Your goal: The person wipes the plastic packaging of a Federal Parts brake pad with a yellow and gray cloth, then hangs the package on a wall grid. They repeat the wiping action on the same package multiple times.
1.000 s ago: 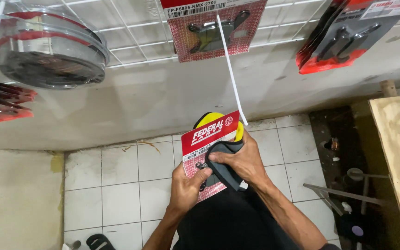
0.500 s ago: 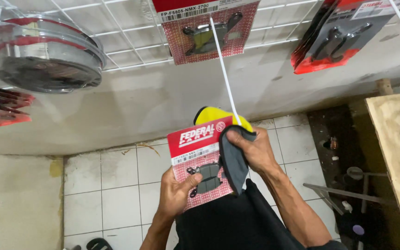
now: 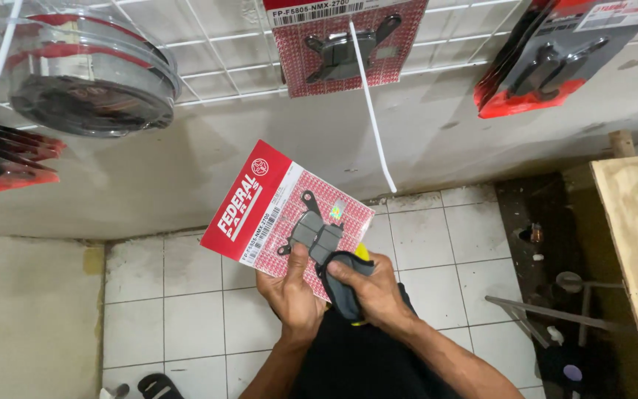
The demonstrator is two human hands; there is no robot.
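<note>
Two bare hands work close together above a tiled floor (image 3: 186,310). Left hand (image 3: 289,292) is closed on the lower edge of a red carded blister pack (image 3: 275,203), thumb pressed beside its grey metal parts. Right hand (image 3: 371,292), touching the pack's lower right corner, grips a dark grey cloth (image 3: 340,284). Just above both hands, similar packs hang from a white wire rack (image 3: 208,44).

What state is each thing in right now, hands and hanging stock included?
left hand: gripping the red blister pack, thumb on its front
right hand: closed on the grey cloth
red blister pack: sealed, tilted, held up
grey cloth: bunched against the pack's lower edge
packs on wire rack: hanging, sealed
clear round container: hanging on rack, closed
</note>
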